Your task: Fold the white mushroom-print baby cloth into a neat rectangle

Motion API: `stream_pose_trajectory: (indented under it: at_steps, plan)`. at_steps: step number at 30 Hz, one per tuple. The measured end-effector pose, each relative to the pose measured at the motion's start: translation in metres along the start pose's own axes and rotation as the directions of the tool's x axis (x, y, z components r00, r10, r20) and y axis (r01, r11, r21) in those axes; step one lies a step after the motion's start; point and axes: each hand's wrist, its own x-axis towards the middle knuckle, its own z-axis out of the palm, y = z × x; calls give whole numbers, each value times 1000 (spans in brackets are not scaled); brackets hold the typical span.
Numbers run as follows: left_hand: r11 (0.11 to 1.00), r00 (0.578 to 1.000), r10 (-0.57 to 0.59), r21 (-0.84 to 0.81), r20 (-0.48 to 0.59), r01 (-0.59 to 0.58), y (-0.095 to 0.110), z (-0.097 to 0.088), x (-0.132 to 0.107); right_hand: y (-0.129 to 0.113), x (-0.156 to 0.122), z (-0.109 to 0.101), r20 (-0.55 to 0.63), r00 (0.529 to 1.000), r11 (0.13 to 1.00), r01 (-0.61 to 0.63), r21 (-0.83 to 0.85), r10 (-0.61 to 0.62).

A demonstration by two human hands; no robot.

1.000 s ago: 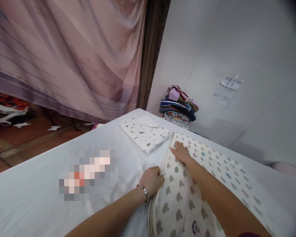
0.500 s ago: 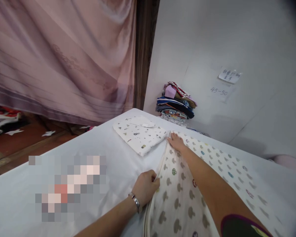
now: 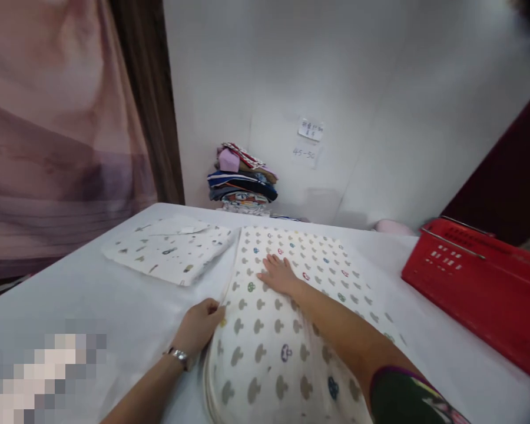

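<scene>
A white cloth printed with grey mushrooms [image 3: 258, 353] lies in layers on the white table [image 3: 150, 318], its near part folded over. My left hand [image 3: 198, 327], with a silver bracelet at the wrist, pinches the left edge of this cloth between thumb and fingers. On top of the cloth my right hand [image 3: 279, 274] lies flat with its fingers spread. Left of the mushroom cloth rests a second folded white cloth [image 3: 172, 250] with a scattered small print; neither hand touches it.
A red plastic basket [image 3: 477, 294] stands on the right. Folded fabrics [image 3: 242, 176] are piled against the white wall [image 3: 335, 70] at the back, near paper labels [image 3: 310, 129]. A pink curtain [image 3: 62, 147] hangs at the left. The table's lower left is pixelated.
The view has swung right, bringing the red basket into sight. My right hand has moved from the cloth's far left corner onto its middle. My left hand still grips the edge.
</scene>
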Motion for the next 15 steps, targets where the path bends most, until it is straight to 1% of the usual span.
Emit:
stream_pose_trajectory:
  at_steps: [2, 4, 6, 9, 10, 12, 15]
  plan:
    - [1000, 1000, 1, 2, 3, -1, -5, 1, 3, 15, -2, 1, -46, 999, 1000, -8, 10, 8]
    - [1000, 1000, 1, 7, 4, -1, -7, 0, 5, 39, -13, 6, -85, 995, 999, -51, -7, 50]
    - [1000, 1000, 9, 8, 12, -9, -7, -1, 6, 68, -36, 10, -106, 986, 991, -130, -35, 125]
    - [1000, 1000, 0, 20, 17, -1, -4, -2, 7, 104, -81, 14, -138, 952, 957, -283, -63, 273]
    - [1000, 1000, -6, 29, 21, 5, -4, -2, 8, 111, -94, 13, -151, 938, 944, -324, -65, 312]
    - [999, 1000, -3, 48, 23, 2, -3, -2, 9, 119, -114, 11, -163, 916, 923, -379, -57, 366]
    - [998, 999, 22, 58, 26, -23, -2, -3, 7, 119, -126, 7, -171, 908, 920, -392, -26, 382]
